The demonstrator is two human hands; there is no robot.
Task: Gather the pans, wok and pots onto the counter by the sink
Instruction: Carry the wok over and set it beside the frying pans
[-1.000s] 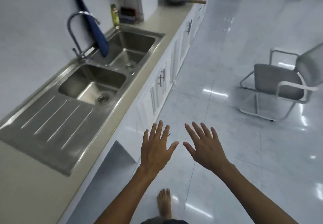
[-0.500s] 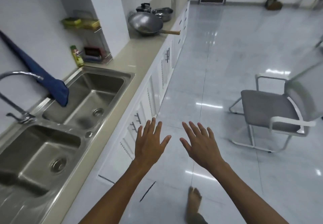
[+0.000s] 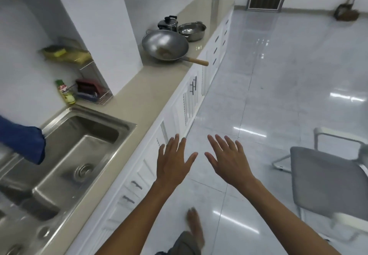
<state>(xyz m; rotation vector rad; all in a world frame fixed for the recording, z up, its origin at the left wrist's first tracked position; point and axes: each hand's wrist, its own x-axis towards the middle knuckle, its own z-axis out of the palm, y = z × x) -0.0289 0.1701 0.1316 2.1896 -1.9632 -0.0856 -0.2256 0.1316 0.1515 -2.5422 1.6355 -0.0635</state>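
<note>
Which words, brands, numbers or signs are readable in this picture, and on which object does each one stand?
No text can be read with certainty.
Green-capped bottle beside the sink: its label carries red lettering, too blurred to read.
Wok, lidded pot, open pot, cabinet fronts: no markings visible.

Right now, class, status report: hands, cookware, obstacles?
Both hands, left and right, open, empty. Wok and pots far along counter. Nothing blocking.

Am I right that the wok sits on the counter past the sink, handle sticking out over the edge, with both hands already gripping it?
Not quite. The head view shows the left hand and right hand open, empty, well short of the wok. The rest is right.
</note>
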